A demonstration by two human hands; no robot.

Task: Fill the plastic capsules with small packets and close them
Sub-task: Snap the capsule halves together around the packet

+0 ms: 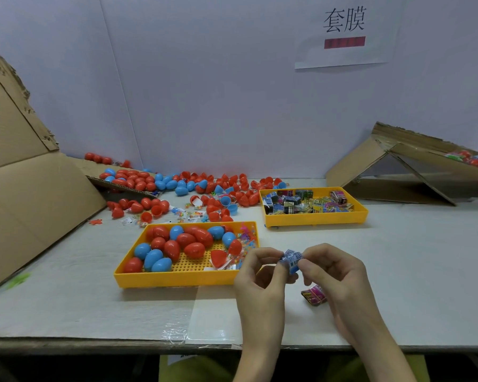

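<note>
Above table, left hand and right hand pinch packet crosswise.

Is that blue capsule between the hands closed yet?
Not closed: a packet pokes out of the blue capsule, with no other half on it, pinched by the left hand and right hand.

Red and blue capsules fill a yellow tray with a dotted floor. The held packet is blue and white; the packet on the pale grey worktop is pink.
</note>
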